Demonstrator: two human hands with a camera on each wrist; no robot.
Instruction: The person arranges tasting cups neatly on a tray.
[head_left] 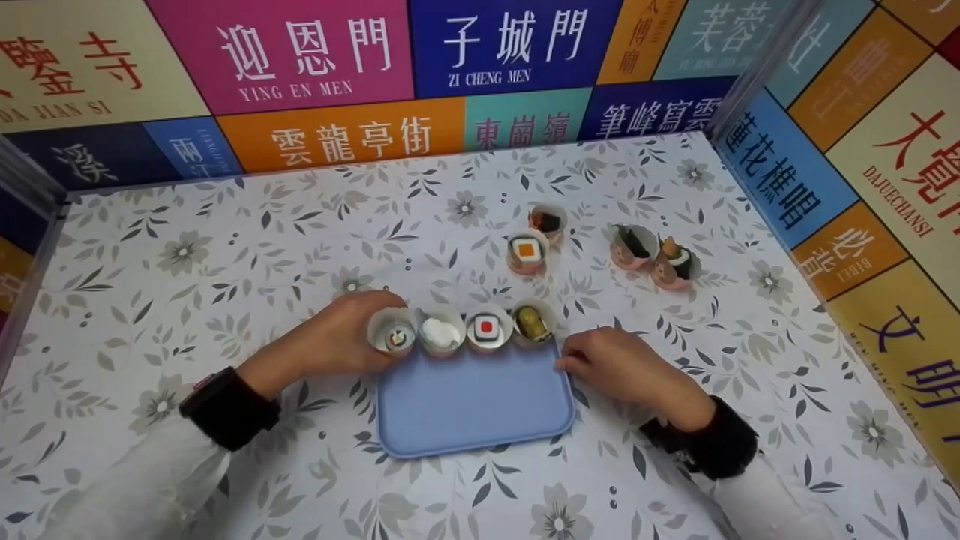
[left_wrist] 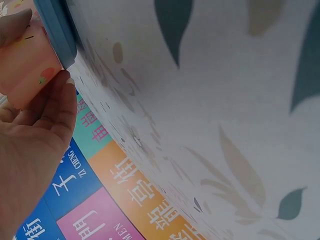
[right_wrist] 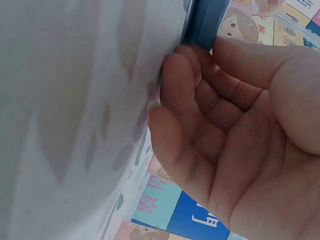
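Observation:
A light-blue tray (head_left: 476,405) lies on the table with a row of small paper cups along its far edge. My left hand (head_left: 337,334) holds the leftmost paper cup (head_left: 380,349), which contains a small sushi roll; in the left wrist view this cup (left_wrist: 30,75) is pink, between thumb and fingers by the tray rim (left_wrist: 57,30). Beside it stand a cup with a white piece (head_left: 441,331), one with a red-centred square piece (head_left: 487,328) and one with a green-brown piece (head_left: 531,324). My right hand (head_left: 619,367) pinches the tray's right edge (right_wrist: 205,25).
Beyond the tray are a cup with an orange-centred piece (head_left: 526,251) and another with a dark-and-red piece (head_left: 547,223). Farther right, two more filled cups (head_left: 628,259) stand side by side. Printed panels (head_left: 315,60) border the flowered table (head_left: 225,240) at the back and right.

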